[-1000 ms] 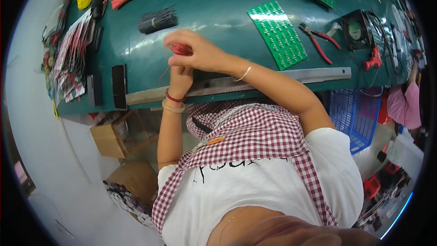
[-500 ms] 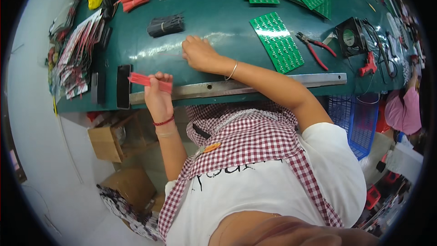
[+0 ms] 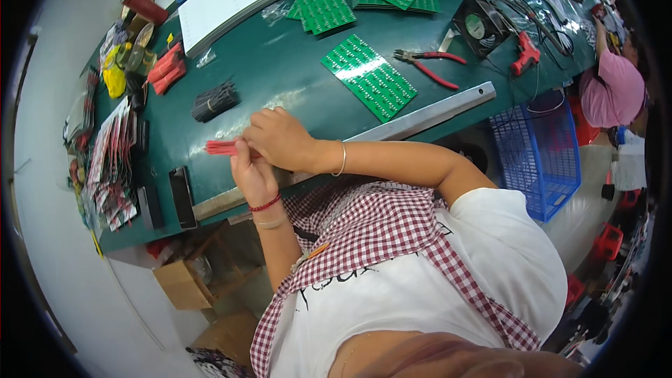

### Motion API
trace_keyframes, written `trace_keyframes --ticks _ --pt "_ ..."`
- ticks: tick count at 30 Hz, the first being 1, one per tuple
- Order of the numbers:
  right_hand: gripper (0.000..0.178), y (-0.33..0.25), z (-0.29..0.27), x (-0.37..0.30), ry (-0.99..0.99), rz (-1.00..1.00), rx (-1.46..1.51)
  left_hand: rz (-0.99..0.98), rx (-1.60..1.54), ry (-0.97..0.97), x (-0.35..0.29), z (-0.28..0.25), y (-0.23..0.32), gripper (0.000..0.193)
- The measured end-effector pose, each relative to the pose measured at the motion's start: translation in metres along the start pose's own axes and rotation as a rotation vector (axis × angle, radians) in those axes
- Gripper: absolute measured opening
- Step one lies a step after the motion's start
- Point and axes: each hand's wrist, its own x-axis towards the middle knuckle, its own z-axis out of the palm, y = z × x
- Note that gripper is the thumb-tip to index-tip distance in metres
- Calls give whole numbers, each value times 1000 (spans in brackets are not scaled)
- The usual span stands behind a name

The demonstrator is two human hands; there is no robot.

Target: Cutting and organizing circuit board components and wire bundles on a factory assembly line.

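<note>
My left hand (image 3: 255,176) is closed around a bundle of thin red wires (image 3: 221,148), whose cut ends stick out to the left past the thumb. Right against it, my right hand (image 3: 282,138) bends over the near end of the bundle with its fingers curled together; its fingertips are partly hidden, so what they pinch cannot be made out. Beyond both hands a tied bundle of dark grey wires (image 3: 215,101) lies on the green table (image 3: 280,63). A metal bar (image 3: 434,113) runs along the table's front edge, passing behind my right forearm.
A green circuit board (image 3: 369,77) lies near red-handled pliers (image 3: 428,63), with stacked boards (image 3: 323,1) behind. Further right are a black fan (image 3: 477,24) and a red glue gun (image 3: 525,54). A black phone (image 3: 182,197) rests at left; a blue crate (image 3: 535,161) stands below the table.
My right hand has come from the tabletop, left and toward me, to meet my left hand at the red wires. The whole view has also turned, bringing more of the table's far left into sight.
</note>
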Motion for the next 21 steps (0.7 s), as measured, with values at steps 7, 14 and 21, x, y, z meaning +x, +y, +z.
trace_keyframes --ticks 7,14,21 --pt "38 11 -23 16 149 -20 325 -122 392 -289 -26 31 22 15" --pt "39 -21 -91 13 -813 533 1326 -139 692 -408 -61 41 30 21" --pt "42 -38 -112 -12 -766 439 1402 -275 707 -525 -94 53 49 23"
